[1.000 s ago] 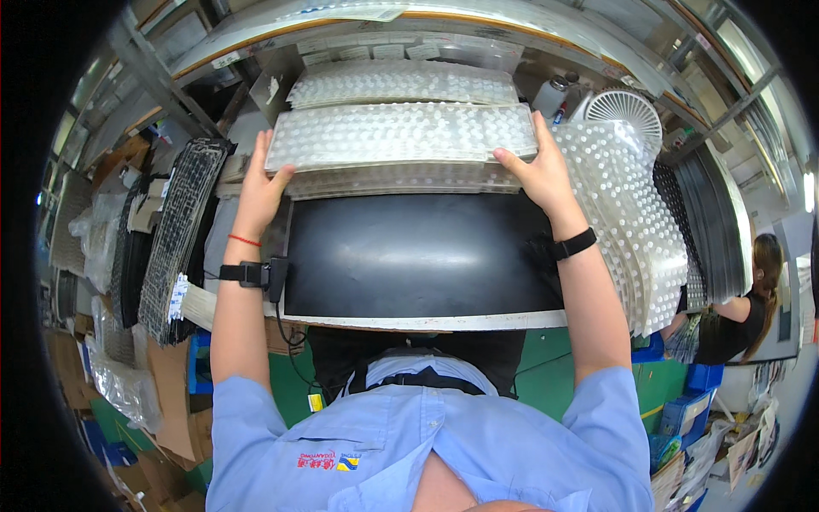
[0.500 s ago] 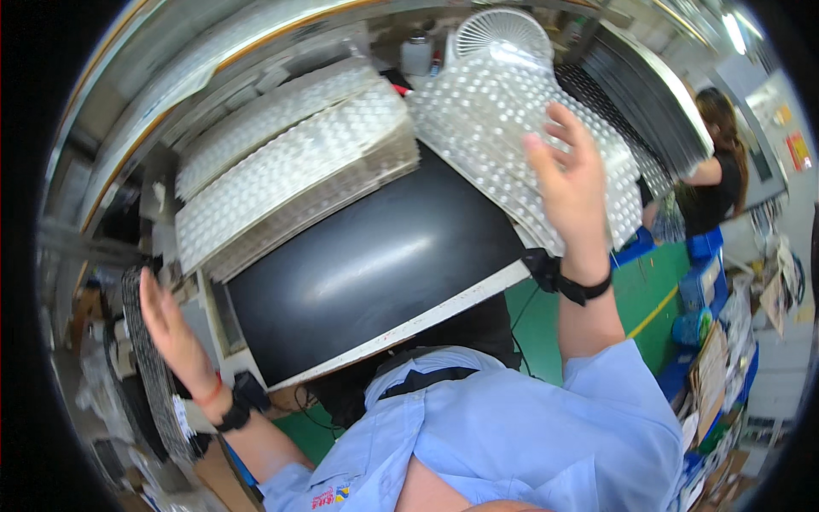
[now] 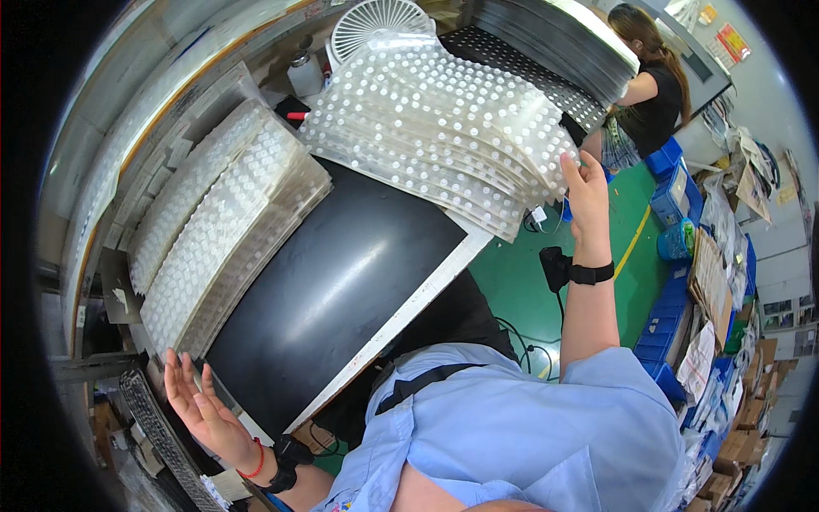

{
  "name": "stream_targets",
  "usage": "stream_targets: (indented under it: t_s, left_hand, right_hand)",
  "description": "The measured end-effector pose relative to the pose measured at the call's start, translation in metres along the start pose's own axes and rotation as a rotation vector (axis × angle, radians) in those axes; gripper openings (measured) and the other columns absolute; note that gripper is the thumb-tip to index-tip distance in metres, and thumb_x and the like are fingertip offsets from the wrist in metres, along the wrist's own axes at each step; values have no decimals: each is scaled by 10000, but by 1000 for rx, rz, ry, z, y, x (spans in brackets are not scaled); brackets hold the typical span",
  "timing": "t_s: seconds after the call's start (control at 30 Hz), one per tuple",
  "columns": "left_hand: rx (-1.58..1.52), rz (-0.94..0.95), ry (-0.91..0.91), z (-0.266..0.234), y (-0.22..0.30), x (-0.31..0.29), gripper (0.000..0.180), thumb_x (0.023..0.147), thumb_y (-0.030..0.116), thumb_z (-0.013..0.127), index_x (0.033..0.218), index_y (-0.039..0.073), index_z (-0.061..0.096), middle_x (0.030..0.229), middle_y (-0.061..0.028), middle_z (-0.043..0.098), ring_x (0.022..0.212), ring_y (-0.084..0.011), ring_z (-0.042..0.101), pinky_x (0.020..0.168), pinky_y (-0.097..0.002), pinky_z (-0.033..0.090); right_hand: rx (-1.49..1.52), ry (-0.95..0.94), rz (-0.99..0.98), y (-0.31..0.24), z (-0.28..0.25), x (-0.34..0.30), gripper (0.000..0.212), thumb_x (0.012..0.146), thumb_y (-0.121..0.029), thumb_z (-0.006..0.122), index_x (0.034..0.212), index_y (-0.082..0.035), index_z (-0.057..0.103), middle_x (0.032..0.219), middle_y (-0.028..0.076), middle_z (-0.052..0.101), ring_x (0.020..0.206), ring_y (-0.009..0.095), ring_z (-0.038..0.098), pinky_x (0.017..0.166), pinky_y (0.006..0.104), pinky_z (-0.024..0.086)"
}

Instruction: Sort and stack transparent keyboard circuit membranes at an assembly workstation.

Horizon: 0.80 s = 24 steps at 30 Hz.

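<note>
The left hand (image 3: 205, 414) is raised palm-up beside the near left corner of the black mat (image 3: 333, 282), fingers extended and loosely spread, with nothing in the grasp. The right hand (image 3: 587, 200) is positioned at the right-hand edge of the dotted clear sheets (image 3: 444, 119); thumb and fingertips meet the sheet corner in view, but whether they pinch it or stand slightly parted cannot be told. The dotted clear sheets lie fanned in overlapping layers to the right of the mat, their near corner projecting past the edge of the white worktable (image 3: 409, 317). Two further piles of translucent dotted sheets — a front pile (image 3: 235, 226) and a rear pile (image 3: 194, 192) — lie parallel along the left side of the mat. A black strap (image 3: 590, 274) encircles the right wrist; a red cord (image 3: 256, 461) encircles the left. Beyond the dotted clear sheets are a white fan (image 3: 380, 26), a bottle (image 3: 304, 75) and a red-ended item (image 3: 297, 115). Black perforated sheets (image 3: 533, 75) adjoin on the far right, where a co-worker (image 3: 653, 90) in dark clothing is located. Blue bins (image 3: 674, 198) rest on the green floor (image 3: 621, 218).
</note>
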<state>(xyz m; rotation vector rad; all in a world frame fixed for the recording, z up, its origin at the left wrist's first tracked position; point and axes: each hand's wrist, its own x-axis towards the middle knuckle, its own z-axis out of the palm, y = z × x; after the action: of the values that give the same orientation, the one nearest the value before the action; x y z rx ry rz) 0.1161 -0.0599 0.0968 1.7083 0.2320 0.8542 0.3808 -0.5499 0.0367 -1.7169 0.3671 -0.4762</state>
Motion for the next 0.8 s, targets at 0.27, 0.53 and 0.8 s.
stream_targets:
  t_s: [0.27, 0.53, 0.8]
  left_hand:
    - [16, -51, -63, 1, -5, -6, 431, 991, 121, 403, 1401, 1, 347, 1476, -152, 345, 1308, -254, 401, 1036, -380, 385]
    - [-13, -64, -159, 2, -8, -10, 416, 985, 161, 441, 1365, -3, 402, 1457, -168, 373, 1269, -243, 451, 1002, -354, 417]
    - [-219, -149, -170, 14, -6, -14, 414, 963, 193, 494, 1319, -11, 445, 1416, -181, 417, 1215, -234, 502, 947, -335, 452]
  right_hand:
    - [368, -94, -244, -51, 7, -19, 402, 885, -77, 659, 1221, 85, 510, 1037, 81, 641, 921, 123, 595, 816, 264, 467]
    - [367, -253, -139, -72, -10, -18, 201, 915, -69, 602, 1109, -17, 607, 1019, 51, 662, 841, 118, 612, 704, 262, 489]
    - [759, -361, -181, -114, -24, -39, 218, 907, -24, 586, 1124, -14, 599, 1024, 62, 666, 839, 102, 628, 649, 225, 483]
